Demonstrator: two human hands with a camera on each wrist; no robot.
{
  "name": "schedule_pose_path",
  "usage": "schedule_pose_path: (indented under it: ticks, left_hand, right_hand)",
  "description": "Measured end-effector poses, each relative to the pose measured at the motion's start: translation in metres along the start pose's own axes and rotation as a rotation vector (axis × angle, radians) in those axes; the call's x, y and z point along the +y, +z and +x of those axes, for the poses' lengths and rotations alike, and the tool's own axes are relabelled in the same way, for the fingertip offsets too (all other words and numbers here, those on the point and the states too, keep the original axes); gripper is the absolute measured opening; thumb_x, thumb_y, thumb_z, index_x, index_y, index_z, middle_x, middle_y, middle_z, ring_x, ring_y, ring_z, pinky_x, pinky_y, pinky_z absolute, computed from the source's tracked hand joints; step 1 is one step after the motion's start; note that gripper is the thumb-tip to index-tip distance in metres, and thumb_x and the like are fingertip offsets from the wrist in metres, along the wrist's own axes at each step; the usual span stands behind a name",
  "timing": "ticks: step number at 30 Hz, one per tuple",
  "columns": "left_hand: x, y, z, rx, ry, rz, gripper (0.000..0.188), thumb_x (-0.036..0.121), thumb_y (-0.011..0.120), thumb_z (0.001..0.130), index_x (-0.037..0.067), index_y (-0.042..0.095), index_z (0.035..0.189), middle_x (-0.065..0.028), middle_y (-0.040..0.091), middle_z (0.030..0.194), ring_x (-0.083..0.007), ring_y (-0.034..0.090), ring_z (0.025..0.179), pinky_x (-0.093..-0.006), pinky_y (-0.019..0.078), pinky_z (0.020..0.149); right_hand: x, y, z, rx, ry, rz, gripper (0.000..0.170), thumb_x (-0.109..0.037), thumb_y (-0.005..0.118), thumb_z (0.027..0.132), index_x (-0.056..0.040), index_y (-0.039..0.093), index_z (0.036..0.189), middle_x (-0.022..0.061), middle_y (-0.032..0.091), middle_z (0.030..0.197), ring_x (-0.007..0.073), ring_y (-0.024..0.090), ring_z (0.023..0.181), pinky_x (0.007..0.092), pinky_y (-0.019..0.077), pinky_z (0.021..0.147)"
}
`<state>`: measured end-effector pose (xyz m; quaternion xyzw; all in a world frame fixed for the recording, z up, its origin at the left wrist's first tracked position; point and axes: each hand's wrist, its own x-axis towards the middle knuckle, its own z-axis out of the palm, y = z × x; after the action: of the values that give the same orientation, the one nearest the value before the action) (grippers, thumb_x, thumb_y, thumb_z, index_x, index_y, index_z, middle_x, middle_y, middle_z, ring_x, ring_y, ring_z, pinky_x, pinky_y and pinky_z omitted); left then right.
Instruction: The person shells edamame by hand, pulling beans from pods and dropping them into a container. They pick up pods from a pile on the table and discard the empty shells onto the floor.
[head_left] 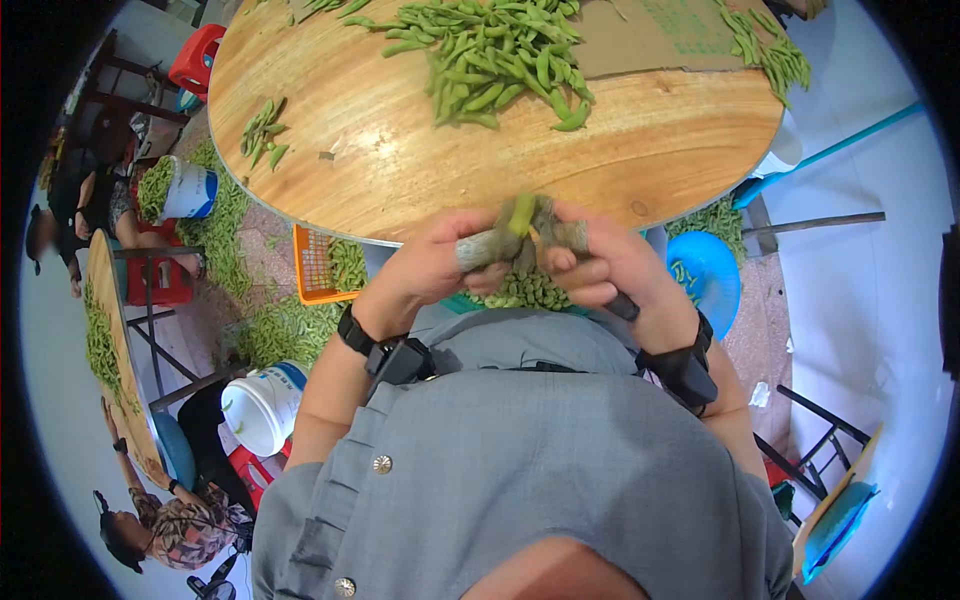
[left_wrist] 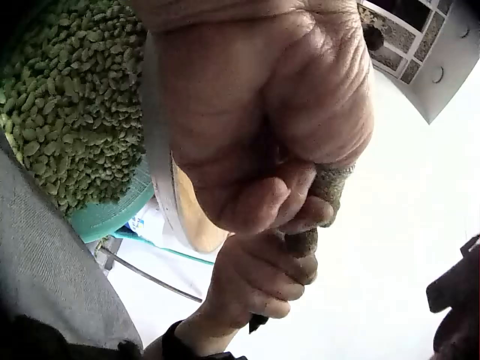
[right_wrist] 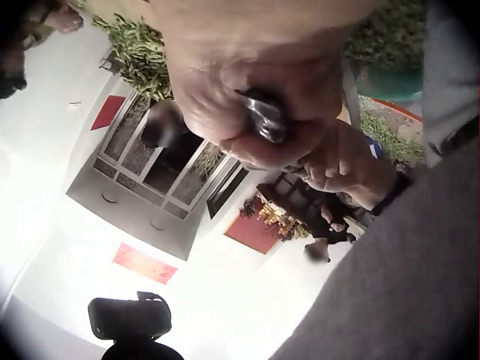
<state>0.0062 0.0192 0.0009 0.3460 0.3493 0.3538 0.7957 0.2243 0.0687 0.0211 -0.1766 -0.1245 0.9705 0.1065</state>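
Shirt [head_left: 540, 440] (grey); left hand [head_left: 452, 252] grips 1 pod [head_left: 522, 213], right hand [head_left: 612, 256] 1 handle [head_left: 625, 307].

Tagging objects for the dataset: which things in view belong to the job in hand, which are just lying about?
Job, judging by the hold and layout:
- green pod held up
- dark-handled tool in right hand
- pod pile on table
- shelled beans in green basin

Apparently just about:
- red plastic stool
- white floor scrap
- pink wall poster
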Motion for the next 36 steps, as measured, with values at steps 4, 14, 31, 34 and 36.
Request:
schedule_pose_path:
  ticks: [4,14,31,34,36]
  left_hand:
    - [-0.012,0.004,0.010,0.502,0.645,1.466,0.013,0.011,0.054,0.093,0.000,0.058,0.099,-0.0015,0.054,0.065,-0.0130,0.051,0.055,-0.0280,0.0422,0.051]
    - [-0.004,0.002,-0.001,0.103,0.117,-0.369,0.016,0.007,0.041,0.096,0.003,0.054,0.103,-0.0031,0.053,0.074,-0.0109,0.040,0.055,-0.0268,0.0370,0.054]
    - [-0.009,0.018,-0.012,0.174,0.173,0.819,0.028,-0.005,0.042,0.080,-0.001,0.055,0.105,-0.0086,0.059,0.077,-0.0163,0.058,0.073,-0.0303,0.0473,0.066]
    - [-0.005,0.017,-0.016,0.160,0.147,0.739,0.031,-0.004,0.043,0.082,-0.001,0.056,0.110,-0.0084,0.060,0.078,-0.0160,0.059,0.073,-0.0299,0.0474,0.067]
    - [-0.006,0.013,-0.024,0.165,0.135,0.693,0.032,-0.004,0.043,0.084,-0.001,0.056,0.113,-0.0071,0.061,0.079,-0.0150,0.059,0.073,-0.0285,0.0476,0.066]
  right_hand:
    - [0.009,0.008,0.015,0.329,-0.178,-0.395,0.031,-0.010,0.043,0.093,-0.0114,0.049,0.124,-0.0013,0.051,0.077,0.0014,0.037,0.050,0.0172,0.0311,0.041]
    - [0.008,0.002,0.005,0.246,-0.237,-0.423,0.030,-0.010,0.046,0.092,-0.0075,0.050,0.121,-0.0016,0.053,0.077,0.0048,0.040,0.048,0.0214,0.0354,0.041]
    - [0.017,-0.021,0.021,0.600,-0.901,-1.862,0.027,-0.010,0.067,0.065,-0.0012,0.056,0.089,0.0155,0.056,0.077,0.0336,0.057,0.071,0.0390,0.0473,0.061]
    - [0.016,-0.024,0.020,0.621,-0.919,-1.850,0.028,-0.010,0.066,0.066,-0.0016,0.057,0.090,0.0153,0.056,0.077,0.0332,0.058,0.072,0.0390,0.0474,0.061]
    - [0.014,-0.024,0.015,0.626,-0.935,-1.851,0.028,-0.011,0.066,0.066,-0.0020,0.058,0.091,0.0150,0.056,0.077,0.0329,0.058,0.072,0.0389,0.0475,0.062]
